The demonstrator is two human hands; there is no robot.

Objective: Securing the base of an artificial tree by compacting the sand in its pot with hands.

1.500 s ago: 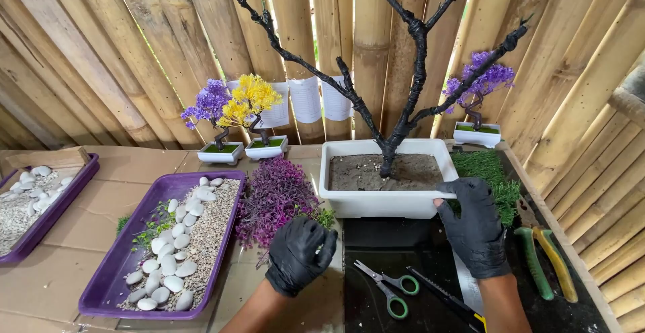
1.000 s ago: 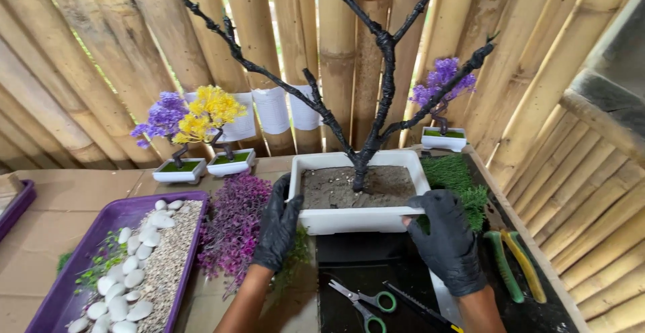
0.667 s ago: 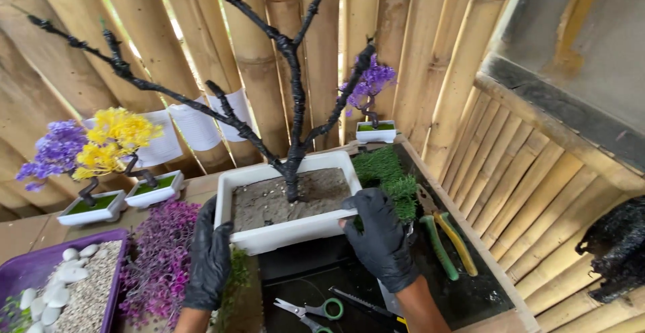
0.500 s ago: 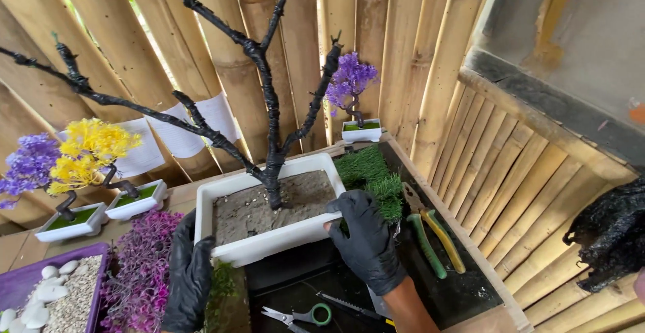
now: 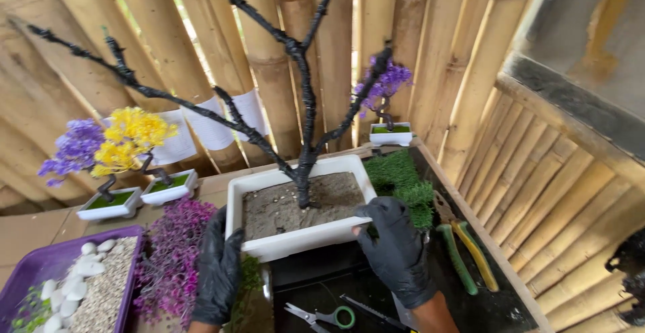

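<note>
One white rectangular planter (image 5: 295, 239) with one bare black tree (image 5: 306, 104), long axis left-right on the table (image 5: 27, 232), two gloved hands, left hand (image 5: 218, 272) and right hand (image 5: 396, 249), fingers closed on its ends, three small flowering pots behind

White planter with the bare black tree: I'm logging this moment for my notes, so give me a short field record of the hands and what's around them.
left hand: black glove, on the white planter's left side
right hand: black glove, fingers over the planter's right front corner
in planter: black tree, grey soil
left of it: purple foliage, purple tray of pebbles
in front: scissors
right: pliers
</note>
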